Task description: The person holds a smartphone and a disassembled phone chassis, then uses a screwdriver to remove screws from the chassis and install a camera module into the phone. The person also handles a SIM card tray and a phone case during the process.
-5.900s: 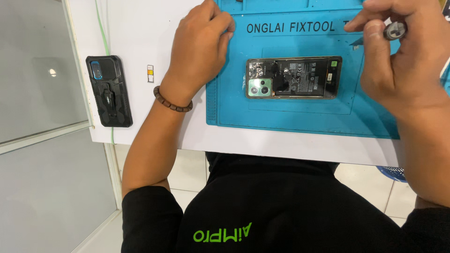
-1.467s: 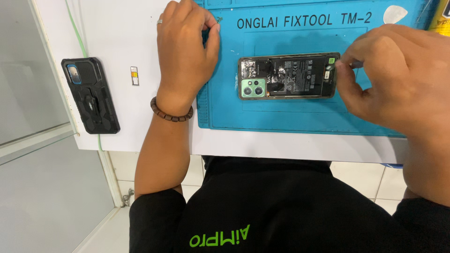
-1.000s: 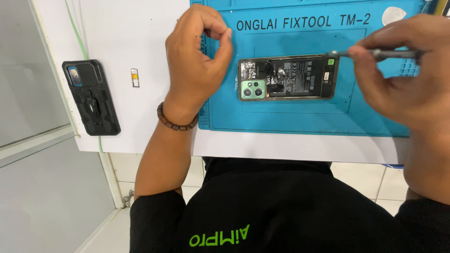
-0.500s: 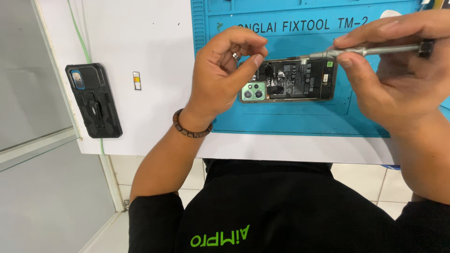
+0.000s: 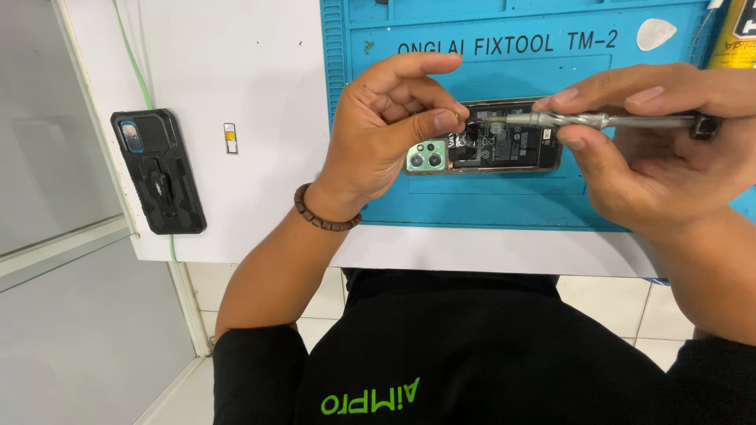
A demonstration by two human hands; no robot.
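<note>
— Where is the phone sitting?

— The opened phone [image 5: 484, 146], its back cover off and its boards showing, is lying flat on the blue repair mat [image 5: 488, 208], roughly mid-mat, with its green camera block pointing toward the left hand.

— What are the hands doing with it?

— The right hand [image 5: 661, 157] is gripping a slim metal screwdriver [image 5: 598, 120], thumb below and fingers pressing on top, and the tool is lying nearly level above the phone with its tip pointing left. The left hand [image 5: 386, 134] is hovering over the phone's camera end, thumb and forefinger pinching narrowly right at the tip of the screwdriver. Whether something tiny is sitting between those fingertips I cannot tell.

— And around that?

— A beaded bracelet [image 5: 324, 214] is circling the left wrist. A white pick [image 5: 655, 33] is lying near the mat's far right corner. The mat is resting on a white table [image 5: 236, 63], where a black rugged phone case [image 5: 159, 171] is lying well apart to the left, with a small card tray [image 5: 230, 138] between it and the mat.
</note>
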